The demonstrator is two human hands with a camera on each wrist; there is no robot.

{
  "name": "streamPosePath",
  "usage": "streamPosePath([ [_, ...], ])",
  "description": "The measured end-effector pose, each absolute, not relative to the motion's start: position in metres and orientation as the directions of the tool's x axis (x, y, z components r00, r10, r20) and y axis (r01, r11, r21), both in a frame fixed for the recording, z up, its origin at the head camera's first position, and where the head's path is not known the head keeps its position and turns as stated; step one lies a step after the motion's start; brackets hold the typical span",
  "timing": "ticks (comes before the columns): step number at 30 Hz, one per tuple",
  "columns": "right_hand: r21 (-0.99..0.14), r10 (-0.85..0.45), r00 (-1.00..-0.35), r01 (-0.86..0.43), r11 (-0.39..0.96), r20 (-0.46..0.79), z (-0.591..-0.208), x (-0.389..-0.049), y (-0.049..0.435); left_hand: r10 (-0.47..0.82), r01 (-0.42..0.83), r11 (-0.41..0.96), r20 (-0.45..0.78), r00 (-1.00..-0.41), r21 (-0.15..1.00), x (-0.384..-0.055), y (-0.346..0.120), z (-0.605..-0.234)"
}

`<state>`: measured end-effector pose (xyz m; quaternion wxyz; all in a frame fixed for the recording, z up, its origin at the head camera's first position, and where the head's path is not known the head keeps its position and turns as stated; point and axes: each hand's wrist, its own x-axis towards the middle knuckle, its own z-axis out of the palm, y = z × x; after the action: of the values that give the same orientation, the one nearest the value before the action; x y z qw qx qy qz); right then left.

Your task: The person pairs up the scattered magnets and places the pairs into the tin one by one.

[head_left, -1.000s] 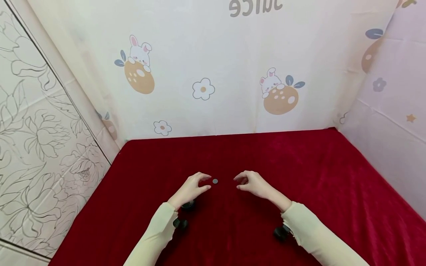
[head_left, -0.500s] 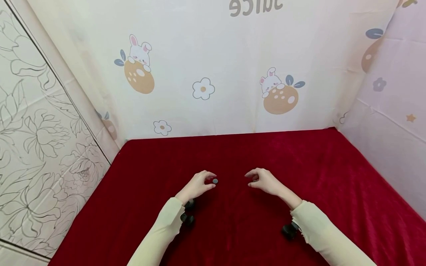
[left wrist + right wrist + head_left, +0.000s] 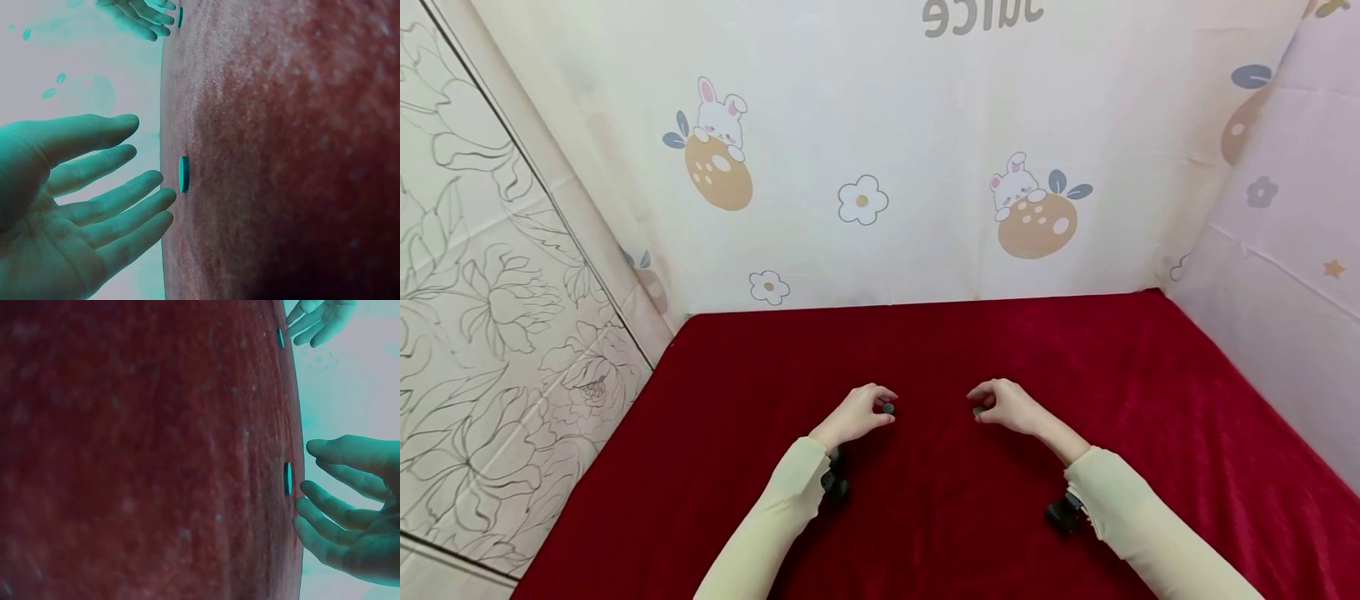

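Note:
Two small flat coin-like discs lie on the red cloth. In the head view the left disc is between the thumb and fingertips of my left hand. The right disc lies by the fingertips of my right hand, partly covered by them. The left wrist view has the left disc flat on the cloth, with the spread fingers of my left hand just above it. In the right wrist view, a small gap separates the right disc from my right hand. Neither hand grips anything.
Red velvety cloth covers the table. A pale printed curtain hangs behind it, another on the right. A flower-patterned panel stands at the left. Dark wrist-worn devices sit under the sleeves.
My left hand has moved right, so its fingers now surround the left disc. My right hand has also shifted right, and the right disc now shows by its fingertips. The left disc stays in place.

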<state>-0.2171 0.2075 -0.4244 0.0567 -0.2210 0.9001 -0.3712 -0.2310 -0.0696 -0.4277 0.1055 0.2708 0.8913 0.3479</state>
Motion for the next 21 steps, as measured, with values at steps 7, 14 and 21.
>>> streamPosePath([
  [7, -0.662, -0.431, -0.901, -0.348, 0.663, 0.042, -0.428, -0.222, 0.210, 0.550, 0.398, 0.636, -0.026, -0.835, 0.661, -0.238, -0.066, -0.431],
  [14, -0.663, -0.443, -0.896, -0.346, 0.664, 0.023, -0.430, -0.225, 0.210, 0.552, 0.388, 0.663, -0.067, -0.831, 0.641, -0.243, -0.066, -0.433],
  [21, -0.657, -0.474, -0.880, -0.360, 0.662, 0.004, -0.431, -0.229, 0.213, 0.558, 0.400, 0.685, -0.085, -0.825, 0.608, -0.247, -0.064, -0.434],
])
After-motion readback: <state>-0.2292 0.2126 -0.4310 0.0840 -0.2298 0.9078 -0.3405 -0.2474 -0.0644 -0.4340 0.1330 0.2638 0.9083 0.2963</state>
